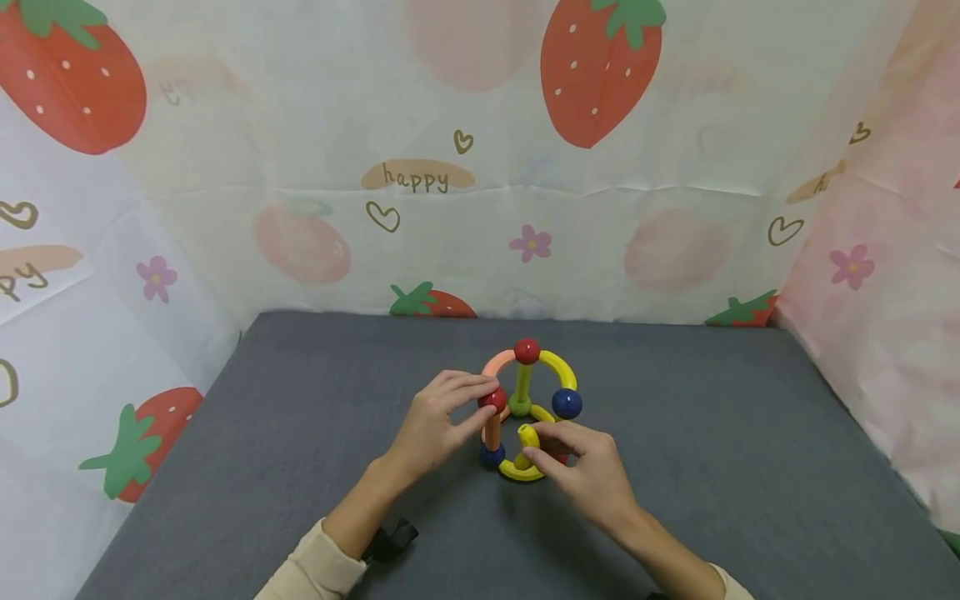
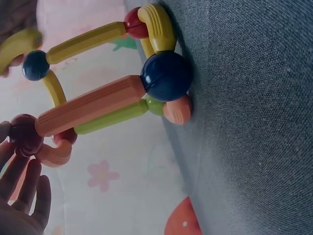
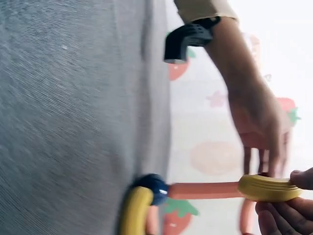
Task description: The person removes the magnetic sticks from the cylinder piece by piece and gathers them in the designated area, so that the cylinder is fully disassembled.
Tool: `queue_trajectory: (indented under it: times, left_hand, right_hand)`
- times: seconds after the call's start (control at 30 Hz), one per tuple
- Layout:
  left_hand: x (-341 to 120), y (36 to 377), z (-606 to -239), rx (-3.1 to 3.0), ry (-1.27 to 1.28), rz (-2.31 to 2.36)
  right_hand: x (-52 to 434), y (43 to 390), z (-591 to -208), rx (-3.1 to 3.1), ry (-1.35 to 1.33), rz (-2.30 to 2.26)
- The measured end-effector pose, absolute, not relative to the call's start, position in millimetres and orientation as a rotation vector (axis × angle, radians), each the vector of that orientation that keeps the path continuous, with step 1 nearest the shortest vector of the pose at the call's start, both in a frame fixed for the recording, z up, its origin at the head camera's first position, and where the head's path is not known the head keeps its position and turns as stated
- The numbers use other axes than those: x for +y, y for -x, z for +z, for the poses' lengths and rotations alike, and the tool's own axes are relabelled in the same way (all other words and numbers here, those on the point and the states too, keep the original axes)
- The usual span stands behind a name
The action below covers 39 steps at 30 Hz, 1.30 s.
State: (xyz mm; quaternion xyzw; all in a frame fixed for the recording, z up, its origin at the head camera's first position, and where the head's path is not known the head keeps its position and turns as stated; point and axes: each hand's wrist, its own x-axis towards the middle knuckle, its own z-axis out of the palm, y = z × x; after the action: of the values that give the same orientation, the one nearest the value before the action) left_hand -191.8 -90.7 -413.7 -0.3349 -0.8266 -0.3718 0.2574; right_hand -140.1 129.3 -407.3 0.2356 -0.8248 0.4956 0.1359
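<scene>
A small frame of coloured rods and balls (image 1: 527,351) stands upright on the grey table. My left hand (image 1: 433,423) holds the red ball (image 1: 492,400) at its upper left corner between thumb and fingers. Under that ball runs an orange rod (image 2: 90,105) down to a dark blue ball (image 2: 167,76) at the table. My right hand (image 1: 592,473) pinches a loose curved yellow rod (image 3: 269,188) between thumb and fingers, at the near side of the frame. Another blue ball (image 1: 567,403) sits at the upper right corner, joined to the far red ball by a curved yellow rod (image 1: 559,368).
The grey cloth-covered table (image 1: 300,417) spreads around the frame. Behind it hangs a pale curtain (image 1: 315,150) printed with strawberries, hearts and flowers. A black wrist camera (image 1: 392,542) sits at the left wrist, close over the table.
</scene>
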Motion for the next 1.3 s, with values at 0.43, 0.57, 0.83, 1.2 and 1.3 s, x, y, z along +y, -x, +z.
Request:
queue_trajectory:
  times: [0.43, 0.57, 0.83, 1.2, 1.3]
  left_hand:
    - [-90.4, 191.2, -414.5, -2.237, 0.901, -1.011]
    - [-90.5, 191.1, -414.4, -2.241, 0.9, -1.018]
    - [-90.5, 192.1, -415.6, -2.249, 0.905, -1.025]
    - [-91.2, 192.1, -416.1, -2.259, 0.9, -1.025]
    - [-91.2, 192.2, -416.3, -2.257, 0.899, -1.023]
  right_hand:
    - [162.9, 145.6, -365.2, -2.159, -0.665, 1.274]
    - [175.3, 155.4, -360.0, -2.119, -0.651, 1.281]
    - [201.3, 186.7, -364.4, -2.13, -0.574, 1.179]
    - [229.6, 229.8, -390.4, -2.23, -0.548, 0.921]
    - [234.6, 239.3, -397.1, -2.261, -0.55, 0.877]
